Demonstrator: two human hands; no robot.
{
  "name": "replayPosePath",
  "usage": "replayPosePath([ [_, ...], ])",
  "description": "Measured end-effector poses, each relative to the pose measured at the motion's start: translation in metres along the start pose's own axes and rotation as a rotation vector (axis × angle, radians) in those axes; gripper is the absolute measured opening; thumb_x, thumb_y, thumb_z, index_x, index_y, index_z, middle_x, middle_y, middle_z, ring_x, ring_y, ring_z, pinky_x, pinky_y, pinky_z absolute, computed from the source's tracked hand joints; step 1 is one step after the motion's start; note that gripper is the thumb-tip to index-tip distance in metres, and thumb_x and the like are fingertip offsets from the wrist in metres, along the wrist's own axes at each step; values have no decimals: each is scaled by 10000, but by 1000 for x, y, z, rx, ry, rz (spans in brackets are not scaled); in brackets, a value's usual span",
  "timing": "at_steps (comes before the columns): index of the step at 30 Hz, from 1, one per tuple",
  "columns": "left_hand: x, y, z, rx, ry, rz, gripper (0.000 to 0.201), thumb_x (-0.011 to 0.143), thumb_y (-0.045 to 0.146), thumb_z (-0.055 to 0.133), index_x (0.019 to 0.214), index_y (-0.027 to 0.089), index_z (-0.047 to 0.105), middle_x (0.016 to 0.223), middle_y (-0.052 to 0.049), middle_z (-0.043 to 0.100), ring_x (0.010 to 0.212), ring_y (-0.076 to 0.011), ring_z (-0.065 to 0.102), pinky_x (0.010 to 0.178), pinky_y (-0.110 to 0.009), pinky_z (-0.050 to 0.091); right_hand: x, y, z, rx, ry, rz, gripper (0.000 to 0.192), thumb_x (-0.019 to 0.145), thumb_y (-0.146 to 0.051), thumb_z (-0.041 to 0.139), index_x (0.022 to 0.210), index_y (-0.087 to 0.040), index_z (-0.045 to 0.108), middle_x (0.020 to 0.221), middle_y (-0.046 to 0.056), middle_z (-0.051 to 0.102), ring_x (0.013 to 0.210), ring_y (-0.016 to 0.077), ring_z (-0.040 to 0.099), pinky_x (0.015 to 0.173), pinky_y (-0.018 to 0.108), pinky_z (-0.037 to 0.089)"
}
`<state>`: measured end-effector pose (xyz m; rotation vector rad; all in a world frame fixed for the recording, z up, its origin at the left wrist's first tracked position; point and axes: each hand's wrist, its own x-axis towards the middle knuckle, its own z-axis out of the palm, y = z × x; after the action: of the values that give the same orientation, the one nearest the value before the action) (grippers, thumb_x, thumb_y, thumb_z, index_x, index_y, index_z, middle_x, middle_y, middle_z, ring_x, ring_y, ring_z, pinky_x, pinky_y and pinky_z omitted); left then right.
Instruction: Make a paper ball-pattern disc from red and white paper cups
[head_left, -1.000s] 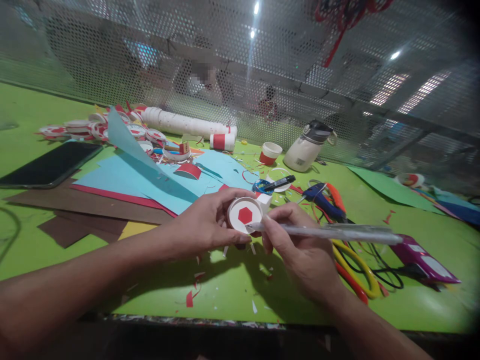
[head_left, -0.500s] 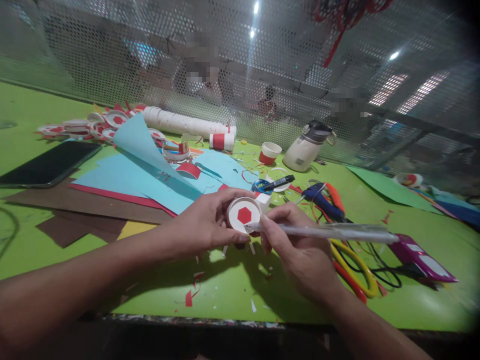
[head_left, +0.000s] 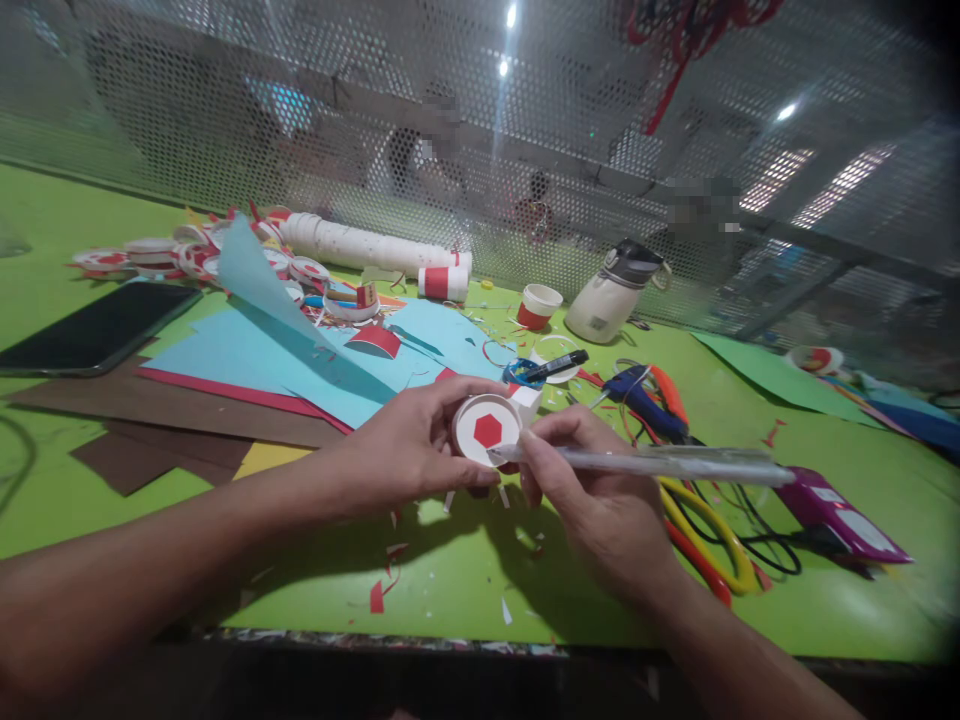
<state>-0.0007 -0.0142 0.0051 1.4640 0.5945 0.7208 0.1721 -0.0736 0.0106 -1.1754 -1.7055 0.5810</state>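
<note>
My left hand (head_left: 424, 437) is wrapped round the side of a small round white paper disc with a raised rim (head_left: 471, 452), a red hexagon in its middle. In my right hand (head_left: 600, 490) is a translucent pen (head_left: 660, 464), pinched between thumb and fingers. Its tip rests at or just over the white face, below the red hexagon; whether it touches I cannot tell. Behind the disc a white paper piece (head_left: 526, 403) shows, beside a blue ring of tape (head_left: 517, 373) with a black marker (head_left: 559, 366) lying on it.
Light blue paper sheets (head_left: 247, 355) and a dark phone (head_left: 97, 325) lie left. Decorated paper discs (head_left: 154, 255), stacked white cups (head_left: 375, 245) and a bottle (head_left: 611, 295) stand behind. To the right are a blue-orange glue gun (head_left: 645, 400), yellow-handled scissors (head_left: 720, 535) and a purple device (head_left: 844, 515).
The raised light blue sheet's upper corner has swung left and more discs show behind it. Both hands, the disc and the pen stay almost still.
</note>
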Motion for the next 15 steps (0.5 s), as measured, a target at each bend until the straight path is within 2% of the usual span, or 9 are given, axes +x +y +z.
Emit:
replayPosePath([
  [15,0,1,0,-23,4,4,559,654,139,747,1158,158,505,949,-17,597,841,-139,578,713,-249,484,0,-2,2,38,38,17,143,888,-245,576,755,-206,545,585,-77,579,506,62,539,524,185,434],
])
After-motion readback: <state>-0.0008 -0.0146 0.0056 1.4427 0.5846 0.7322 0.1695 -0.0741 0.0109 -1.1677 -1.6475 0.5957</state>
